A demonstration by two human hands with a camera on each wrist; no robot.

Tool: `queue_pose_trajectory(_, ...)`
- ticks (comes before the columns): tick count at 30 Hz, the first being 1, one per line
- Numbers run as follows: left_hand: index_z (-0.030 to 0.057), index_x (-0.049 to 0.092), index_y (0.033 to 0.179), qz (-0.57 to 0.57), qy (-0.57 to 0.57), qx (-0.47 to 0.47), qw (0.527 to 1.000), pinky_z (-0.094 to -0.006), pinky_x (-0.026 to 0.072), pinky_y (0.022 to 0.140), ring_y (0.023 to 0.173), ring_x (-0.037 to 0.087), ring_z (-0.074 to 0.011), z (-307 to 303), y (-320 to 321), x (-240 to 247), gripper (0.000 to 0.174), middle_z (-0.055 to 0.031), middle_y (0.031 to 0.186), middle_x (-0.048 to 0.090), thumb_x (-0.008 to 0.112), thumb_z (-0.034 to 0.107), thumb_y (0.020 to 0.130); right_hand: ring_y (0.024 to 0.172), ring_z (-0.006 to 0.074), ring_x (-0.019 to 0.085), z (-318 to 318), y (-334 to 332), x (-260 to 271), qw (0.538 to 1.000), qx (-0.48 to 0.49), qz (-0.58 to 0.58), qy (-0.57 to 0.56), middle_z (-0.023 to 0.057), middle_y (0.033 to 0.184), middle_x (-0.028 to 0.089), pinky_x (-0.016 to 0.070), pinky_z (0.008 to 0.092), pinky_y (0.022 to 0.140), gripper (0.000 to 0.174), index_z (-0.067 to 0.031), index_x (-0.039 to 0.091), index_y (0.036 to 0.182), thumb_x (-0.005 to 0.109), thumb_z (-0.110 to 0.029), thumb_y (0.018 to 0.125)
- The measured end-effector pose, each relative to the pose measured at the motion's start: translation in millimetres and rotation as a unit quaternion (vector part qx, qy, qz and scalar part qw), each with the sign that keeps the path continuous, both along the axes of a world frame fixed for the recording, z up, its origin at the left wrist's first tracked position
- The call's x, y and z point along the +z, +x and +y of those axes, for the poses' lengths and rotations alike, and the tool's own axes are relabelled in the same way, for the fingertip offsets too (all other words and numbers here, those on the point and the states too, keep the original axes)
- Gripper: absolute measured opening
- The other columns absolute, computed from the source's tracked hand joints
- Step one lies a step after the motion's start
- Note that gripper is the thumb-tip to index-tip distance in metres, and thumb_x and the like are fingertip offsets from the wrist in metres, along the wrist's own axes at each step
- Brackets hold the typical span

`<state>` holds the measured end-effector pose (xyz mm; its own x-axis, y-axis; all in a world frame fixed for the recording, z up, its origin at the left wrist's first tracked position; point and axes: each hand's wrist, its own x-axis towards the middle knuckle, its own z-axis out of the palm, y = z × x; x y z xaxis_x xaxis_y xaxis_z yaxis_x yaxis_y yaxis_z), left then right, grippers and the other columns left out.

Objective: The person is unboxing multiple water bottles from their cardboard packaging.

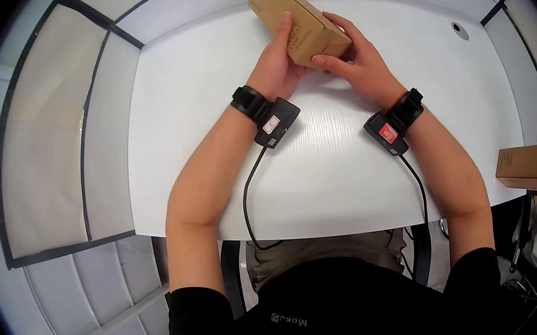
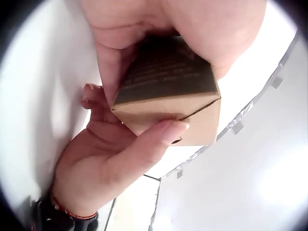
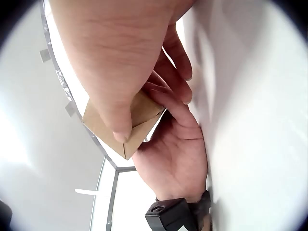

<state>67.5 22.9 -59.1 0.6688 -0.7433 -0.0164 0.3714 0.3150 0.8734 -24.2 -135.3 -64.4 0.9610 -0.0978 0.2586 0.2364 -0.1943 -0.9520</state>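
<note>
A brown cardboard box (image 1: 300, 25) with dark printed lettering is held tilted above the far part of the white table. My left hand (image 1: 275, 67) grips it from the left side, thumb lying along the printed face and fingers underneath. At the near end, my right hand (image 1: 363, 64) holds the box between thumb and fingers. Its thumb (image 2: 161, 137) presses on the end face beside the flap's seam in the left wrist view. That end looks closed, with the seam showing as a thin dark line. In the right wrist view the box (image 3: 139, 118) is partly hidden behind my right hand.
Another brown cardboard box (image 1: 533, 165) lies at the table's right edge. White panels with dark edging surround the white table (image 1: 323, 181). A round cable hole (image 1: 459, 30) is at the back right. Cables hang from both wrist cameras. Another person's arm shows at the lower right.
</note>
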Motion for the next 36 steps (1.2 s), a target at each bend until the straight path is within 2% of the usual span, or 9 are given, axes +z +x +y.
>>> queue_pose_trajectory(7,0.006,0.036,0.149,-0.011,0.022,0.042,0.999,-0.0407,0.0448,0.108,0.131,0.052,-0.0243,-1.5,-7.3,3.4,0.068,-0.0111,0.144,0.051,0.04,0.057,0.104,0.1,0.0195,0.061,-7.2,1.8,-0.3,0.998,0.002,0.02,0.059,0.0132,0.126,0.06,0.0483,0.0323,0.09,0.071,-0.0055,0.037,0.152,0.038,-0.058,0.104)
queue_pose_trajectory(8,0.0032,0.036,0.148,-0.026,-0.014,0.04,0.999,-0.0396,0.0416,0.11,0.132,0.05,-0.0228,-3.0,-3.0,-4.0,0.067,-0.0122,0.143,0.051,0.049,0.051,0.104,0.111,0.0205,0.059,-6.7,2.7,-0.8,0.997,0.001,0.029,0.068,0.0136,0.129,0.059,0.0459,0.0333,0.097,0.072,-0.0052,0.038,0.151,0.036,-0.06,0.104)
queue_pose_trajectory(11,-0.0001,0.03,0.149,-0.2,0.051,0.126,0.97,-0.0406,0.0431,0.109,0.133,0.049,-0.027,-1.7,-1.8,-7.8,0.08,-0.015,0.141,0.05,0.065,0.048,0.096,0.123,0.0224,0.054,-13.4,11.8,-11.7,1.0,-0.007,0.007,0.025,0.015,0.132,0.058,0.0424,0.0338,0.104,0.072,-0.005,0.038,0.151,0.036,-0.06,0.104)
queue_pose_trajectory(12,-0.0019,0.024,0.151,-0.196,0.041,0.141,0.969,-0.0404,0.0415,0.11,0.135,0.047,-0.0296,-2.1,-3.7,-4.9,0.089,-0.017,0.142,0.048,0.076,0.039,0.09,0.133,0.0243,0.048,-15.2,11.9,-7.0,0.999,0.009,0.014,0.035,0.0163,0.136,0.056,0.0381,0.0359,0.11,0.068,-0.0045,0.037,0.151,0.044,-0.053,0.104)
queue_pose_trajectory(15,0.0017,0.027,0.151,-0.289,0.057,0.121,0.948,-0.0402,0.0366,0.114,0.135,0.046,-0.0242,-1.4,0.4,-9.8,0.081,-0.0154,0.144,0.047,0.076,0.029,0.092,0.133,0.0243,0.048,-8.4,5.3,0.3,0.999,-0.006,0.011,0.044,0.0145,0.139,0.055,0.0382,0.0381,0.111,0.065,-0.0041,0.036,0.151,0.056,-0.041,0.102)
queue_pose_trajectory(16,0.004,0.023,0.154,-0.33,0.082,0.13,0.932,-0.0424,0.0357,0.115,0.137,0.043,-0.026,-1.5,0.8,-12.4,0.091,-0.0154,0.146,0.045,0.081,0.023,0.086,0.135,0.0248,0.047,-9.1,3.5,3.9,0.996,0.007,0.032,0.087,0.0131,0.142,0.053,0.0378,0.04,0.112,0.07,-0.0041,0.036,0.151,0.069,-0.031,0.095)
queue_pose_trajectory(20,0.0018,0.019,0.154,-0.456,0.115,0.111,0.876,-0.0428,0.0402,0.112,0.136,0.044,-0.0316,0.6,-2.8,-14.4,0.102,-0.0215,0.144,0.044,0.083,0.02,0.077,0.136,0.0269,0.047,-9.1,-3.0,5.3,0.996,0.009,0.053,0.074,0.0119,0.143,0.052,0.0376,0.0418,0.113,0.082,-0.0052,0.038,0.148,0.082,-0.025,0.083)
queue_pose_trajectory(32,0.0042,0.016,0.154,-0.317,0.121,0.058,0.939,-0.0436,0.0403,0.112,0.139,0.043,-0.0305,3.6,-3.2,-8.5,0.105,-0.0195,0.147,0.043,0.085,0.019,0.076,0.135,0.0306,0.045,-8.7,4.2,1.3,0.999,0.0,0.026,0.047,0.0158,0.142,0.051,0.038,0.0459,0.112,0.085,-0.0048,0.033,0.151,0.08,-0.026,0.084)
queue_pose_trajectory(36,0.0041,0.017,0.153,-0.345,0.112,0.043,0.931,-0.0437,0.0396,0.113,0.138,0.043,-0.0304,3.4,-0.4,-10.1,0.103,-0.0194,0.147,0.043,0.085,0.018,0.076,0.132,0.03,0.047,-15.3,10.1,1.2,0.97,-0.105,-0.186,-0.119,0.0167,0.143,0.046,0.0398,0.0451,0.109,0.086,-0.0014,0.029,0.152,0.079,-0.022,0.084)
